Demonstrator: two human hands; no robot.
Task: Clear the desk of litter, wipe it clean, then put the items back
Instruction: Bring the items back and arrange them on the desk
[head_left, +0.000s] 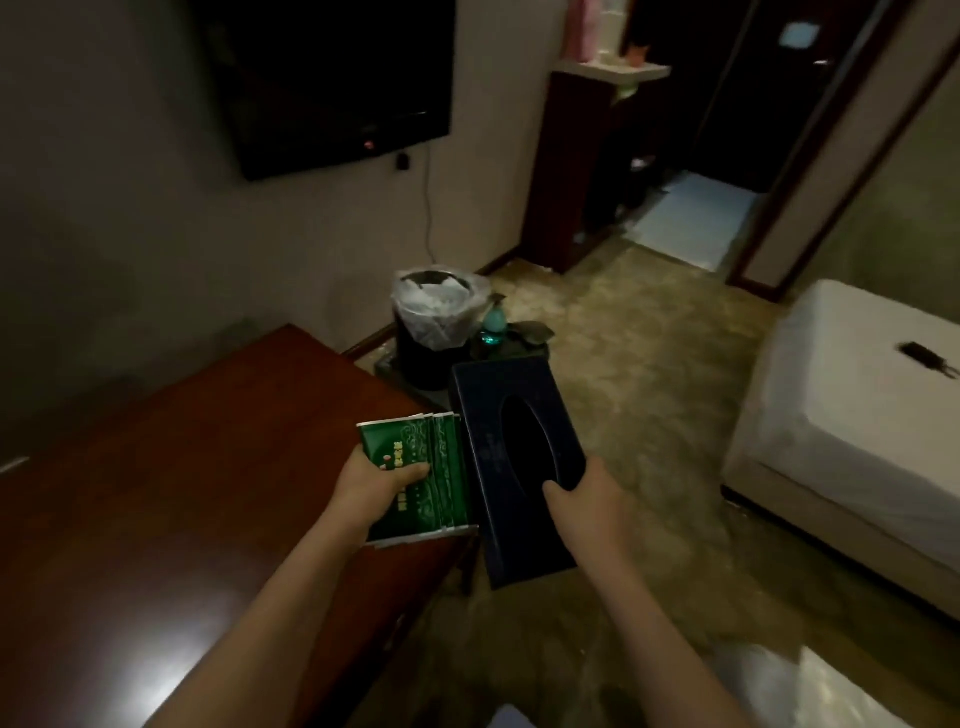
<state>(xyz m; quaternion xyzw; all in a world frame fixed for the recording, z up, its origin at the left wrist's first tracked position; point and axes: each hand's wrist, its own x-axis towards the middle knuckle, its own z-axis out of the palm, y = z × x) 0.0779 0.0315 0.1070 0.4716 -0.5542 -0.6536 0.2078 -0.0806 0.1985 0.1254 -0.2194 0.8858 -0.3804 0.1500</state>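
The left hand (376, 486) has its grip pinched on a fanned stack of green sachets (421, 480) over the bench (171, 467) edge. The right hand (584, 501) clamps the near end of a dark tissue box (511, 467), whose long axis runs away from the grip, off the bench. The bench lies left, nearer the left hand.

We cannot read the print on the green packets (415, 467). The bench (156, 493) runs past the left edge, the bed (857, 415) past the right; shelf items (597, 31) are blurred.
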